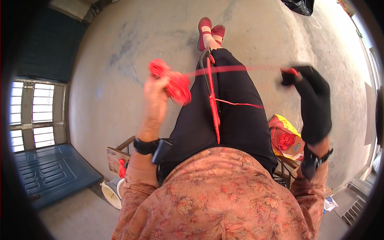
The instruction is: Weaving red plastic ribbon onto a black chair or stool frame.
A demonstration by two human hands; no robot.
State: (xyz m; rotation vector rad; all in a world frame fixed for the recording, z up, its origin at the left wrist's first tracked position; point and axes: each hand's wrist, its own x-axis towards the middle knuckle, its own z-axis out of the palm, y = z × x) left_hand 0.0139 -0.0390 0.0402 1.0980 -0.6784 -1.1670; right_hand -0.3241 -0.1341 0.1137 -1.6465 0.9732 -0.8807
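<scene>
My bare left hand (154,100) is closed around a bundle of red cord (179,88), raised over the left side of my lap. From that bundle a red strand (232,69) runs nearly level across my legs to my right hand (314,94). That hand wears a black glove, and its fingertips pinch the strand off to the right; motion blurs both hands. Between my thighs lies a narrow dark frame (204,66), one long bar of it wrapped in red cord (213,102). A loose red tail (240,103) trails from this bar over my right thigh.
By my right hip sits a red and yellow bag (276,127) with a ball of red cord (285,141). To my left are a wooden piece (118,157) with red cord on it and a white bucket (111,195). A black plastic bag (301,6) lies far off.
</scene>
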